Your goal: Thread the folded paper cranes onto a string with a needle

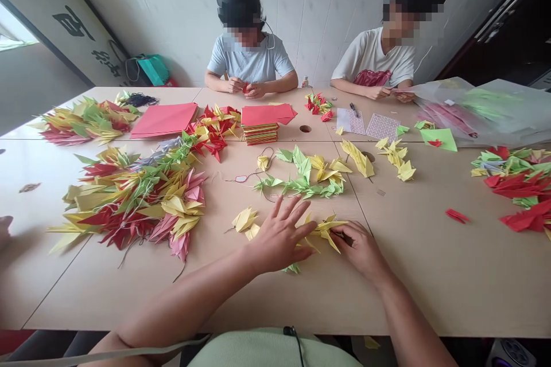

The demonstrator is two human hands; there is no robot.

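Observation:
My left hand (282,238) is spread open, palm down, above several folded yellow paper cranes that it partly hides. At its right, my right hand (359,249) has thumb and fingers closed on the pointed end of a yellow paper crane (330,231). Left of my left hand lie more yellow cranes (244,219) with a dark thread. Just beyond my hands, a row of green paper cranes (305,186) rests on the table. A bit of green folded paper (293,268) shows below my left hand.
A large heap of strung paper cranes (142,195) lies to the left, another pile (520,183) at the far right. Stacked red paper (260,123) stands at the back. Two people sit across the table (430,275). A clear plastic bag (495,109) is at the back right.

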